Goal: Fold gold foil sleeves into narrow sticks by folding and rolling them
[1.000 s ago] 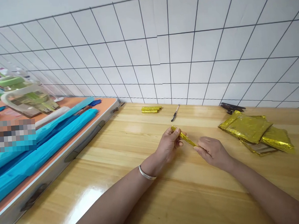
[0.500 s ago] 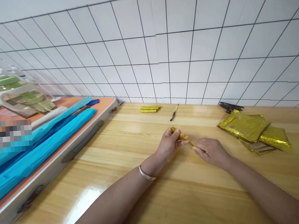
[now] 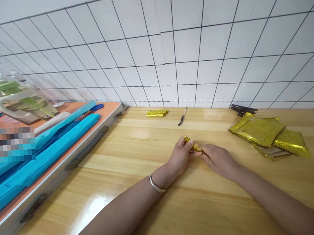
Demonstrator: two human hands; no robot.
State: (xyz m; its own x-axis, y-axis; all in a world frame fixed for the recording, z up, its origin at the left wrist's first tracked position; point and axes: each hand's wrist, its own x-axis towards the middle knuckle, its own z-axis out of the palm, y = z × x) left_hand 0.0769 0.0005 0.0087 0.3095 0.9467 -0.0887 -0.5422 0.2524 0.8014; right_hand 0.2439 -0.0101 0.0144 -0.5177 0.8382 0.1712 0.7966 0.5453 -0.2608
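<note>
Above the wooden table (image 3: 127, 148) I hold a slim roll of gold foil (image 3: 192, 144), tilted down toward the right. My left hand (image 3: 182, 155) is closed around its upper part, thumb on top. At the lower end the fingers of my right hand (image 3: 217, 158) pinch the narrow tip, close against the left fingertips. Part of the roll is hidden by the fingers. A silver bangle (image 3: 156, 184) circles my left wrist. Two or so similar gold rolls (image 3: 157, 113) lie near the wall, with a pen (image 3: 183, 116) to their right.
Several flat gold foil packets (image 3: 262, 128) are piled at the right, a black clip (image 3: 244, 109) behind them. An orange-topped surface (image 3: 110, 107) on the left carries blue rolled sheets (image 3: 54, 151) and a green-lidded jug (image 3: 5, 87). A white tiled wall (image 3: 189, 43) stands behind.
My hands have drawn closer together along the gold roll, the left one shifting slightly right and down. Less of the roll's lower end shows between them.
</note>
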